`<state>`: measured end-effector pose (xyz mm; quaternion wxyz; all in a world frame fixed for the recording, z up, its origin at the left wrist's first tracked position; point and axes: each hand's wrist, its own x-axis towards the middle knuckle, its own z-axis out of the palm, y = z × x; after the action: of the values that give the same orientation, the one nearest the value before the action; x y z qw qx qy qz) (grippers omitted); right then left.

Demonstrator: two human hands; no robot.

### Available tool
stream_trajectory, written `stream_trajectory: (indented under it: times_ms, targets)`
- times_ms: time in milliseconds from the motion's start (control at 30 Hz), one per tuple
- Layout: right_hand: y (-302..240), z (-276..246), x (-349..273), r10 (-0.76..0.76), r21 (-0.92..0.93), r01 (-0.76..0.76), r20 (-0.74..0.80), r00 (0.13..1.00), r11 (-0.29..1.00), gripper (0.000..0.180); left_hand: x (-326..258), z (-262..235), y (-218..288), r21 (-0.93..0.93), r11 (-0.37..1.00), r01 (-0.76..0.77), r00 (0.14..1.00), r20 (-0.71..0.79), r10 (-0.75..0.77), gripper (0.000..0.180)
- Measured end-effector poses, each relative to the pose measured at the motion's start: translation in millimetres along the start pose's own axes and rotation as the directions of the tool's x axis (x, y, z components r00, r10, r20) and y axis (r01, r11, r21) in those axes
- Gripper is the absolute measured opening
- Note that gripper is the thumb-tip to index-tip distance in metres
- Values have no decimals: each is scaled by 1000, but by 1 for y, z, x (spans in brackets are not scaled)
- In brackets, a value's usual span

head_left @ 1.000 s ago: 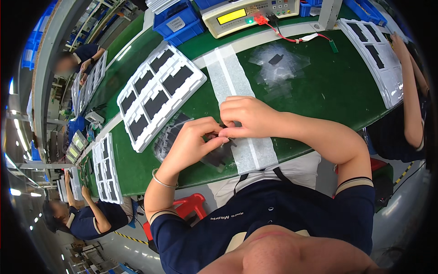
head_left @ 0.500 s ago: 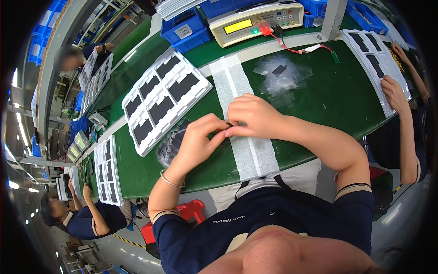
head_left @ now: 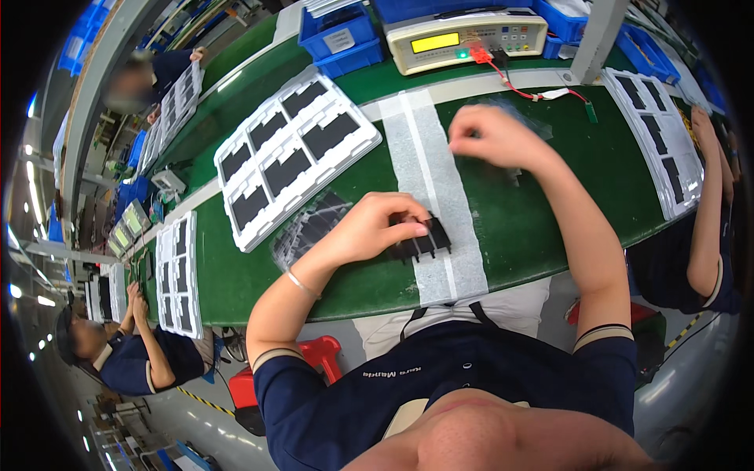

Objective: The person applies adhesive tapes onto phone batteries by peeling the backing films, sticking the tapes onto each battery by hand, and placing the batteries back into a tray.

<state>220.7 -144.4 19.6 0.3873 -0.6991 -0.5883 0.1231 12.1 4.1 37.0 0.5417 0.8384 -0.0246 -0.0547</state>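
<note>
1. My left hand (head_left: 375, 228) pinches a black sheet (head_left: 434, 240) over the white strip (head_left: 424, 149).
2. It looks light, easily creased; edges seem safest.
3. My right hand (head_left: 493, 135) curls; I can't tell its contents.

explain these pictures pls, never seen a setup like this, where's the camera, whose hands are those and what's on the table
There is no robot here, just a person using two bare hands. A wide fisheye camera on their head looks down, so straight edges bend. The left hand holds a flat black piece over a pale strip. The right hand, fingers curled, is by some clear sheets; whether it grips anything is unclear. On the green tabletop there is also a white tray of six black pieces. Behind stand blue bins and a cream instrument with a yellow display. Other people sit nearby.
</note>
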Motion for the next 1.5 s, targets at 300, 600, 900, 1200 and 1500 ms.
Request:
stream_trajectory:
  times_ms: [300, 600, 900, 1200, 1500]
  targets:
    - [8, -5, -10, 53, -599, -182, -227, 972, 780, 27, 32, -180, -94, 808, 467, 359, 568, -587, 577, 15]
    - [-5, -2, -13, 4, -495, -60, -113, 994, 867, 27, -58, -268, -193, 7, 379, 925, 64, -988, -138, 27]
    - [-3, 3, -13, -11, -448, 30, 46, 999, 893, 29, -82, -271, -188, 61, 782, 620, 32, -998, 52, 10]
    - [-27, 41, -3, -10, 97, 35, -248, 969, 995, 32, -27, -178, -76, 105, 993, -52, 320, -940, 116, 12]
    - [-49, 65, -15, 183, 313, -167, -23, 983, 935, 21, 6, -7, -28, 56, 986, -160, 835, -525, 166, 7]
